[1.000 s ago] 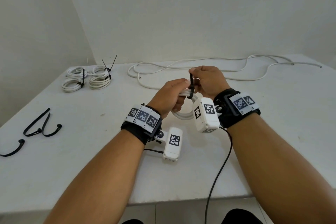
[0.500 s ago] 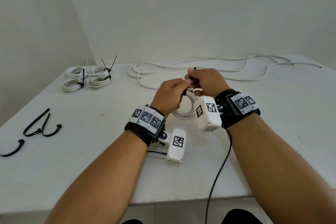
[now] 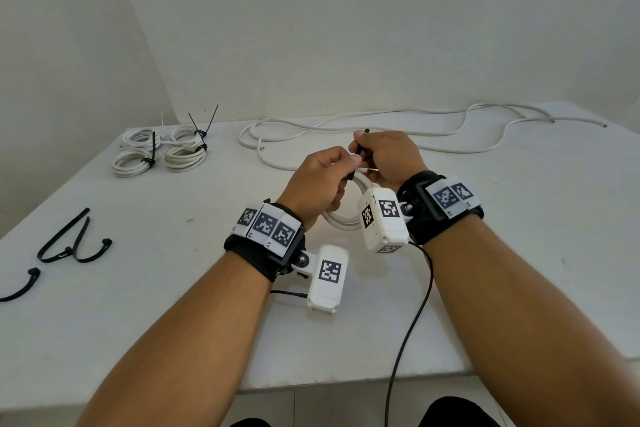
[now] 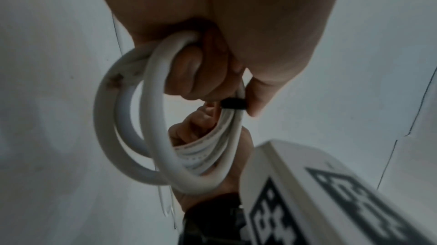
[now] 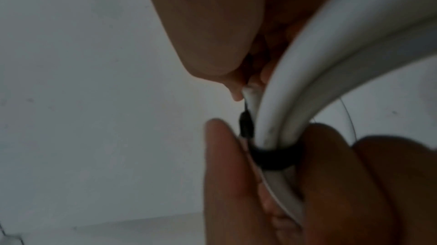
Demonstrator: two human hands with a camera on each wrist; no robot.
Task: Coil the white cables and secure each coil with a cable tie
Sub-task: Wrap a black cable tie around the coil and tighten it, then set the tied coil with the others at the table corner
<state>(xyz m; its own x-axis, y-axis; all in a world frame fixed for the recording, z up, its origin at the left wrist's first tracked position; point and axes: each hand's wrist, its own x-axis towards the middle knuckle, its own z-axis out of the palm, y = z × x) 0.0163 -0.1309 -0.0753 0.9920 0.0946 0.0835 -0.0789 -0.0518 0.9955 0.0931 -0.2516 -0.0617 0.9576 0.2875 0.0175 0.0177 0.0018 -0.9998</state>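
Note:
A small white cable coil [image 3: 343, 220] hangs just above the table [image 3: 519, 253] between my hands. My left hand [image 3: 322, 180] curls its fingers round the coil [image 4: 153, 118], with the thumb against the black cable tie [image 4: 232, 103] that rings the strands. My right hand [image 3: 389, 158] pinches the tie's tail [image 3: 360, 151], which sticks up and to the right past its fingers. In the right wrist view the tie's band [image 5: 272, 157] sits snug round the coil [image 5: 331, 62]. The tie's head is mostly hidden by fingers.
Several tied white coils [image 3: 162, 152] lie at the back left. Loose black cable ties [image 3: 69, 243] [image 3: 20, 284] lie near the left edge. A long uncoiled white cable [image 3: 415, 137] snakes along the back. A black cord [image 3: 412, 322] runs from my right wrist over the front edge.
The tie's tail went from upright to slanting up and right as my right hand drew it out. Both hands and the coil rose slightly.

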